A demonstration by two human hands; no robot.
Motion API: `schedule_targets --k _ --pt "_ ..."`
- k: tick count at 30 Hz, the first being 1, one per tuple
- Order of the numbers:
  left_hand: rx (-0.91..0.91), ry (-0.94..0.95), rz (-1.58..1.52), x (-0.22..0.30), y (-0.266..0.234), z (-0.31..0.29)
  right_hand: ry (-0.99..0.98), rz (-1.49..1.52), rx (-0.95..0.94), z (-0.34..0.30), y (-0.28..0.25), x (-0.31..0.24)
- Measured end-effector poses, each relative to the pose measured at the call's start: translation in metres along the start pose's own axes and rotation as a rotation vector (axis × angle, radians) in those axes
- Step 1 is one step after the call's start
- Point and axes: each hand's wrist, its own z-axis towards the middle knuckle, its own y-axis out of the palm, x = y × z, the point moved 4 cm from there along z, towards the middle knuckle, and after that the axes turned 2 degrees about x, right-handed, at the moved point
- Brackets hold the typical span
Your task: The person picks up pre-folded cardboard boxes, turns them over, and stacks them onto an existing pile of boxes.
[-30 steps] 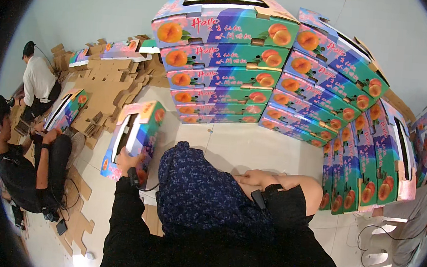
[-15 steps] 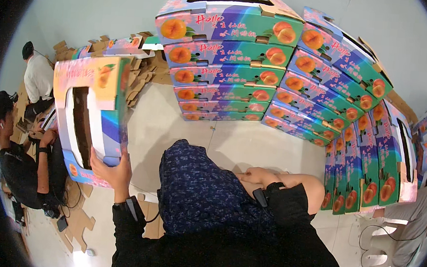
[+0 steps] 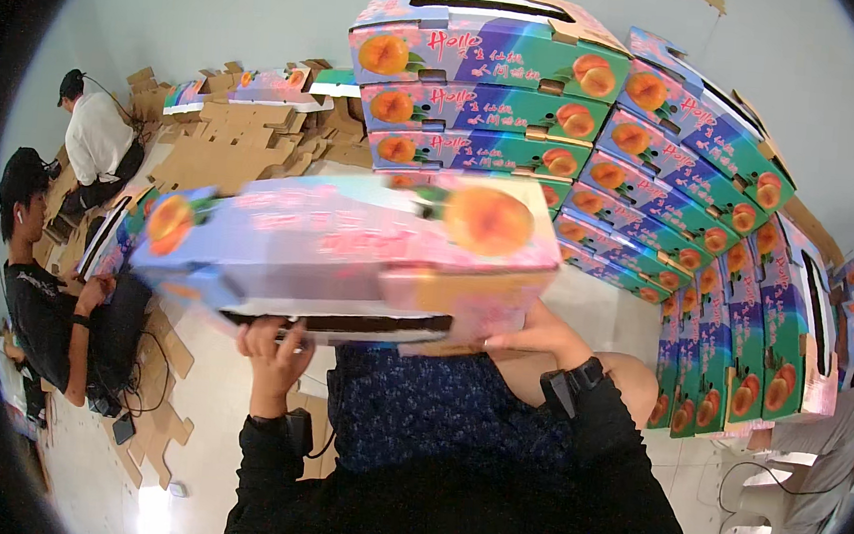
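Note:
A carton (image 3: 350,231) printed with peaches in pink, purple and blue is held up in front of my lap, its long side facing up and blurred by motion. My left hand (image 3: 275,353) grips its near edge at the dark handle slot, with fingers curled over. At the carton's right end, my right hand (image 3: 547,335) presses against the near corner, its thumb along the lower edge. Just beyond stands a tall stack of matching cartons (image 3: 498,64), partly hidden by the held one.
A second stack (image 3: 703,138) leans to the right, with cartons standing on end (image 3: 742,337) beside it. Flattened cardboard (image 3: 221,140) lies at the far left. A person in black (image 3: 38,307) and one in white (image 3: 101,136) sit at left; another person's leg (image 3: 830,439) shows at right.
The carton has swung from my left side to in front of me and turned lengthwise across. My right hand has left my lap and now holds its right end.

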Motion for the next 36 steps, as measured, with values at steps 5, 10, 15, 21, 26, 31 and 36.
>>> schedule_targets --k 5,10,15,21,26,31,36 --pt "-0.235 -0.013 -0.166 0.024 0.006 0.019 0.340 0.292 -0.129 -0.016 0.007 0.028" --pt "-0.293 0.018 -0.262 0.037 0.007 0.050 0.238 0.341 -0.035 -0.039 -0.001 0.022" --pt "-0.309 0.071 -0.378 0.064 0.002 0.083 0.221 0.408 0.332 -0.091 -0.020 0.011" --pt "-0.117 0.041 -0.436 0.121 0.032 0.090 0.053 0.388 0.884 -0.151 -0.043 -0.037" --pt "0.127 -0.008 -0.566 0.156 0.043 0.110 -0.183 0.371 0.986 -0.244 -0.088 0.008" --pt "0.149 0.043 -0.682 0.170 0.048 0.130 -0.558 0.362 0.912 -0.352 -0.145 -0.016" --pt "-0.021 0.065 -0.790 0.174 0.059 0.133 -0.786 0.042 1.492 -0.399 -0.181 -0.136"
